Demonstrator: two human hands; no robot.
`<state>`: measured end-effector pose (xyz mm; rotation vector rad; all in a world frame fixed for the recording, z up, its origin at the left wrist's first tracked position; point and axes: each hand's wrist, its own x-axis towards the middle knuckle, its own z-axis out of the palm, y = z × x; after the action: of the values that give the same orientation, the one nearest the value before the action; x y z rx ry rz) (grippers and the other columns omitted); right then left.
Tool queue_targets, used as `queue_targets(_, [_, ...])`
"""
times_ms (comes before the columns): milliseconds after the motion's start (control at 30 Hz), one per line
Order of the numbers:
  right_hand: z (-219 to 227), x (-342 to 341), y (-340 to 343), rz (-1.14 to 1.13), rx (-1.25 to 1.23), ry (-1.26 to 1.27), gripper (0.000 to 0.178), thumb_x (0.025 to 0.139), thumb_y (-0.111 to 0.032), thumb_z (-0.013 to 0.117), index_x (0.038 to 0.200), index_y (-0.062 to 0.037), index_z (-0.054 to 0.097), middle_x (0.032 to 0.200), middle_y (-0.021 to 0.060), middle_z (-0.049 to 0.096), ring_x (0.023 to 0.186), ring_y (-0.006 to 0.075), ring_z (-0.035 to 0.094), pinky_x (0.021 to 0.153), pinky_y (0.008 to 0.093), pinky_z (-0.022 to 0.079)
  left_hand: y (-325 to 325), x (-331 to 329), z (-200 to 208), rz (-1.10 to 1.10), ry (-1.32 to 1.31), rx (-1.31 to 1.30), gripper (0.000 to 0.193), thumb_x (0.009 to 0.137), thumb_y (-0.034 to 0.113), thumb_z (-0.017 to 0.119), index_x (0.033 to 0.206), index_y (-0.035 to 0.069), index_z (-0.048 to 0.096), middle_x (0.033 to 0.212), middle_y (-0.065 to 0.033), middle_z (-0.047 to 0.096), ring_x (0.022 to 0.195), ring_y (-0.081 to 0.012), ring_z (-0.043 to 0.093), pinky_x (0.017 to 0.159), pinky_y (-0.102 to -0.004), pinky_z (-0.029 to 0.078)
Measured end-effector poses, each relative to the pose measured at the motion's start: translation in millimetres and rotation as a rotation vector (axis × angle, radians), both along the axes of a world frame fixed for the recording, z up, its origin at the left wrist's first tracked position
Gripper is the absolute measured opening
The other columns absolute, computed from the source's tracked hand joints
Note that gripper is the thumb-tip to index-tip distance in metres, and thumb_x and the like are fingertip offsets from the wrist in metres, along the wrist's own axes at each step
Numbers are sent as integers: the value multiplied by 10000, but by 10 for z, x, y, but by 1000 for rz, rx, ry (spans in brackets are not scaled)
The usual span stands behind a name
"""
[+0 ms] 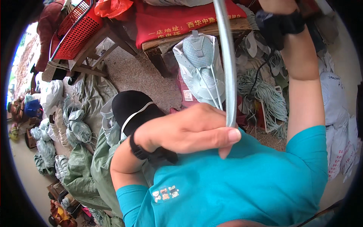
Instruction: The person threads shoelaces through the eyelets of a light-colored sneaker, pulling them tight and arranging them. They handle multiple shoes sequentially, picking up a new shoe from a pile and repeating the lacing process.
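Observation:
My left hand [202,128] is in the middle, with thumb and fingers pinched on a pale grey-blue shoelace [230,68]. The lace runs taut upward, close to the camera, and leaves the picture at the top. Below it and beyond my hand lies a pale blue mesh sneaker [198,51], toe toward me, with thin laces threaded across its front. My right hand [278,4] is raised at the top right and mostly cut off by the edge; its fingers are out of sight. Black straps and black devices are on both wrists.
Left of my forearm is a black rounded object [132,108] with a white band. Bundles of pale laces [264,94] hang at right. Green sacks [81,174] and pale shoes lie left. A red basket [77,28] and a red-covered wooden stool [166,24] stand ahead.

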<state>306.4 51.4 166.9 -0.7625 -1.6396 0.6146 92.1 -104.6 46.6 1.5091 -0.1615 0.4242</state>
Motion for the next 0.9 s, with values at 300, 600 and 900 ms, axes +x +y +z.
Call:
queue_targets(300, [-1279, 224, -837, 413, -523, -1050, 184, 927, -154, 607, 1058, -28, 636, 815, 94, 677, 717, 214, 659, 736, 336, 545, 606, -169, -219, 847, -68, -191, 512, 1060, 333, 355, 700, 33, 559, 569, -35, 501, 510, -81, 373, 512, -253, 305])
queue_targets(600, [-1913, 19, -1304, -154, -256, -989, 110, 865, -136, 638, 919, -60, 579, 817, 144, 668, 774, 365, 664, 669, 450, 529, 786, -101, -422, 980, -65, -327, 504, 1085, 285, 328, 668, 65, 506, 549, -3, 393, 511, -113, 295, 561, -291, 292])
queue_targets(900, [-2059, 187, -1279, -130, -290, -933, 131, 790, -126, 650, 875, -49, 587, 729, 133, 649, 673, 324, 656, 612, 418, 514, 398, -10, -1148, 1084, 554, 485, 101, 908, 118, 669, 971, 40, 684, 709, -57, 537, 626, -146, 502, 592, -306, 438])
